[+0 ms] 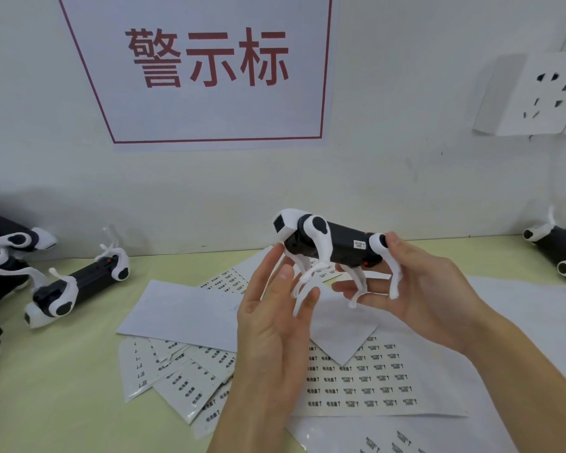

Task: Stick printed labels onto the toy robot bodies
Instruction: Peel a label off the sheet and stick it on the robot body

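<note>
Black toy robot (337,240) gripped by right hand (415,282).

"警示标" is printed in red on the wall sign (209,60); "电池盖" is read on the label sheets (356,377).

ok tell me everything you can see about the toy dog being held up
The toy robot dog has a black body, white head, white legs with black hip spots, looking like plastic. It is upright above the label sheets, head pointing left. A small white label sits on its flank. The right hand grips its rear; the left hand touches its front.
</note>
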Demonstrator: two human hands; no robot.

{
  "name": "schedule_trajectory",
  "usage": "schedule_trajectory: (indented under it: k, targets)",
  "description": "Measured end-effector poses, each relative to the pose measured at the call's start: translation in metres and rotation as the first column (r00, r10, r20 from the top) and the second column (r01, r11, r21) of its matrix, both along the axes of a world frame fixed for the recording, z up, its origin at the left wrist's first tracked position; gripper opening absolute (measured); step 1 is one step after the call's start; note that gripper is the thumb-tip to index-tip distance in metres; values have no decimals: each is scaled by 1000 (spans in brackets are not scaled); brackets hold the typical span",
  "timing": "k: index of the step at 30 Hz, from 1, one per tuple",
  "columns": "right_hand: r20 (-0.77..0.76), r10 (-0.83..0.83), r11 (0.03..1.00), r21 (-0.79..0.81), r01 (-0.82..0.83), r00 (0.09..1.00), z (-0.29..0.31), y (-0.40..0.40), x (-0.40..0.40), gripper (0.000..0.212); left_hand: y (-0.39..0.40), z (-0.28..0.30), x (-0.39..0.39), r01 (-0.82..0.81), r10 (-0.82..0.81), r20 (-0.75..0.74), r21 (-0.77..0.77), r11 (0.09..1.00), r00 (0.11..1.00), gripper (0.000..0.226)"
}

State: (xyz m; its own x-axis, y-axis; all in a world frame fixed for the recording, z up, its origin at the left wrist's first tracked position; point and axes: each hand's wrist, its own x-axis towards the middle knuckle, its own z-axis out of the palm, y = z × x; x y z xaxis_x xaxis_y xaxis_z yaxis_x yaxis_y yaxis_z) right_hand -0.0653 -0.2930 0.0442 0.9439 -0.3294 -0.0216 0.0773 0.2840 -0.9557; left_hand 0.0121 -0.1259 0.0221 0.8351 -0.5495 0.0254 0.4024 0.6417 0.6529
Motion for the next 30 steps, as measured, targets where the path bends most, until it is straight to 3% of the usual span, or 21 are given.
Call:
schedule_trajectory:
  k: [5,11,16,21,26,30]
  targets:
    - [-3,6,1000,6,-6,1000,2,1,0,53,0,-1,3,18,-31,-139,-94,995,990,38]
    - [5,-89,993,-83,89,996,4,6,1,49,-2,1,2,12,-22,-188,-55,998,982,57]
    - [29,-161,948,-273,163,987,13,7,0,31,-4,2,1,-27,31,-170,26,999,985,52]
    - [54,-152,891,-426,161,987,24,12,-2,36,-5,1,1,6,-1,-122,38,999,992,67]
    - [16,-131,842,-527,120,991,31,15,-6,51,-5,-3,4,18,-18,-134,1,1000,991,65]
    - [-69,-104,804,-593,43,992,35,8,-13,37,-3,-6,6,16,-19,-117,-28,999,993,53]
